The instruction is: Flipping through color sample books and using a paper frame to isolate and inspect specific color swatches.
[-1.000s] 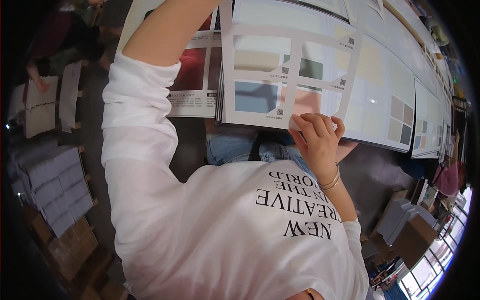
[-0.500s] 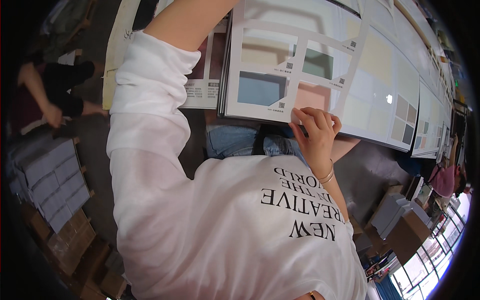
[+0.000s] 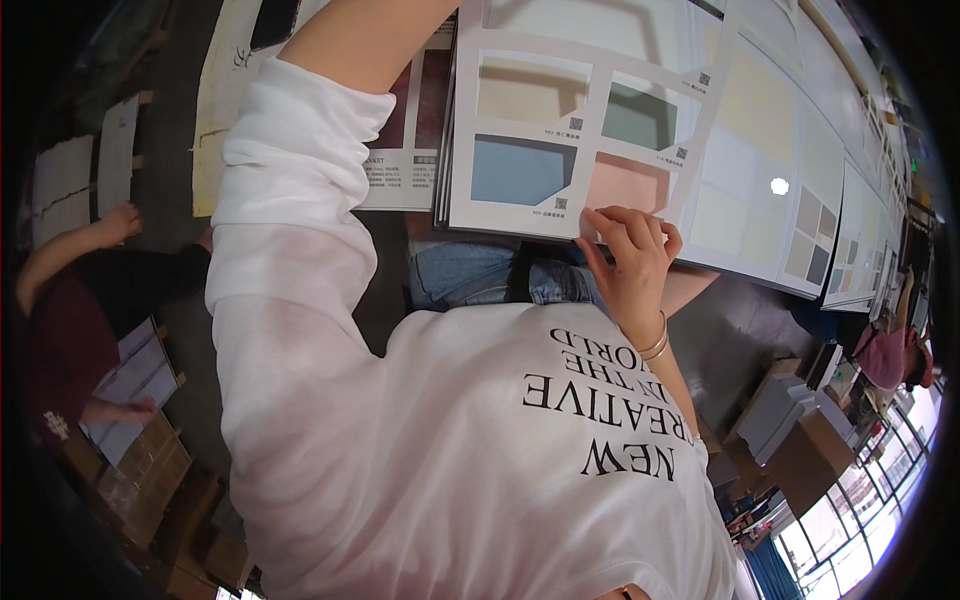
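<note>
A sheet with cut-out windows (image 3: 508, 221) lies on top of a stack, showing beige, green, blue and pink colour swatches. At its near edge, beside the pink swatch (image 3: 628, 183), my right hand (image 3: 634, 258) pinches it between the thumb and curled fingers. My left arm (image 3: 370, 40), in a rolled white sleeve, reaches over the table past the stack's left side. Its hand lies beyond the upper edge of the view. Under that arm, left of the stack, is a printed sheet with dark red pictures (image 3: 400, 182).
More swatch sheets (image 3: 815, 235) extend to the right along the table. A pale board (image 3: 215, 130) with a dark flat object (image 3: 274, 24) is at the far left. A co-worker (image 3: 65, 330) bends over stacks and cartons (image 3: 145, 480) on the left. Boxes (image 3: 805, 460) stand at lower right.
The co-worker on the left has moved nearer over the paper stacks, one hand now low beside the cartons. My right hand keeps its hold. The view has shifted slightly.
</note>
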A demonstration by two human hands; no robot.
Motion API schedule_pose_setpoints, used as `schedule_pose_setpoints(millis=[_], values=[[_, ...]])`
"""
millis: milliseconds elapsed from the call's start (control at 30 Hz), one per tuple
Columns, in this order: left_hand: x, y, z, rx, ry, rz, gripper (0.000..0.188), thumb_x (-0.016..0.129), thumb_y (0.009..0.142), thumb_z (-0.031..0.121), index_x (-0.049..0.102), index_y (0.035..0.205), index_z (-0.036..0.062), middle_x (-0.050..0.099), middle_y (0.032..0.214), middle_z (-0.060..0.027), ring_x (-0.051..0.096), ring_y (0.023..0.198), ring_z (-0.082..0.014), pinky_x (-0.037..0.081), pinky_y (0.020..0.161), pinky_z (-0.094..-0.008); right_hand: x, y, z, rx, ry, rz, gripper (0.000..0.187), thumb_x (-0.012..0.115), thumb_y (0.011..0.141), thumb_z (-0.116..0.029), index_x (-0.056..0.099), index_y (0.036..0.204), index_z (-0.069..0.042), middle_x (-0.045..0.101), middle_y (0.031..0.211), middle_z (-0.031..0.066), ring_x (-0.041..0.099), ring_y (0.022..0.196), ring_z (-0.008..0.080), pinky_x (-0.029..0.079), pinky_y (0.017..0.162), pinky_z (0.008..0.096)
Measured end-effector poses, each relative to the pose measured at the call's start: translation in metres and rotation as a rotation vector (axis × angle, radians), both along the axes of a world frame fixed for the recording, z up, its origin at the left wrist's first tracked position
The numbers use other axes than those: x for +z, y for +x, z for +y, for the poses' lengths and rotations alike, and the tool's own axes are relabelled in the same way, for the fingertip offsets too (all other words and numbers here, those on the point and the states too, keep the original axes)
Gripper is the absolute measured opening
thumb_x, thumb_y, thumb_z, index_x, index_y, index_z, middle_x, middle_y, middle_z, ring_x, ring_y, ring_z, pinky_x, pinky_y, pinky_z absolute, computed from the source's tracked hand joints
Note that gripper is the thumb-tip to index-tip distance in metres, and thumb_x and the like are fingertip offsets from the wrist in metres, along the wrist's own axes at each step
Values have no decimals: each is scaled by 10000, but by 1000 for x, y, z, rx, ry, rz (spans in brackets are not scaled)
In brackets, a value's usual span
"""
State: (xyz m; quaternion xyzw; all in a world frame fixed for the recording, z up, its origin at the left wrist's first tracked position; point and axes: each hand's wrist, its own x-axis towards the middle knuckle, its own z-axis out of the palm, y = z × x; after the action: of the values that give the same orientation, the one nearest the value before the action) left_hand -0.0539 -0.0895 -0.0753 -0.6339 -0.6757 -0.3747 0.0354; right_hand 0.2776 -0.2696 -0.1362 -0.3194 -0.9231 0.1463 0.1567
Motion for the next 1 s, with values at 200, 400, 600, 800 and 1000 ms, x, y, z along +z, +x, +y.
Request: schedule_pose_setpoints(millis=[200,400,600,800,1000], values=[[-6,-2,-1,20,13,-33,279,774,798,254,745,1045,130,720,1091,-99,650,1072,-300,480,946,-437,-1,0,0,2,0,-9,309,799,780,-154,695,1071,-149,652,1034,-14,600,968,183,307,958,405],[-10,-3,-2,10,2,-28,277,776,796,252,743,1039,123,712,1102,-103,651,1065,-300,488,939,-435,-1,-1,-1,-4,-2,-12,317,802,772,-157,700,1073,-147,653,1041,-13,598,968,182,304,951,404],[-14,-4,0,35,18,-22,265,775,796,259,744,1025,129,700,1094,-113,646,1060,-314,483,937,-439,0,-2,-1,-9,-4,-15,323,804,767,-155,701,1073,-140,653,1044,-13,595,970,184,305,945,406],[-18,-3,0,39,24,-24,262,776,798,265,744,1023,135,693,1095,-122,642,1064,-325,477,943,-449,2,-2,-2,-18,-14,-25,320,803,766,-151,702,1070,-135,654,1045,-13,595,976,188,307,947,409],[-18,-1,0,21,-1,-55,260,774,802,268,744,1021,132,697,1087,-112,651,1048,-314,486,932,-438,3,-2,-2,-25,-28,-18,323,802,763,-142,702,1070,-138,653,1046,-13,595,978,190,306,950,408]])
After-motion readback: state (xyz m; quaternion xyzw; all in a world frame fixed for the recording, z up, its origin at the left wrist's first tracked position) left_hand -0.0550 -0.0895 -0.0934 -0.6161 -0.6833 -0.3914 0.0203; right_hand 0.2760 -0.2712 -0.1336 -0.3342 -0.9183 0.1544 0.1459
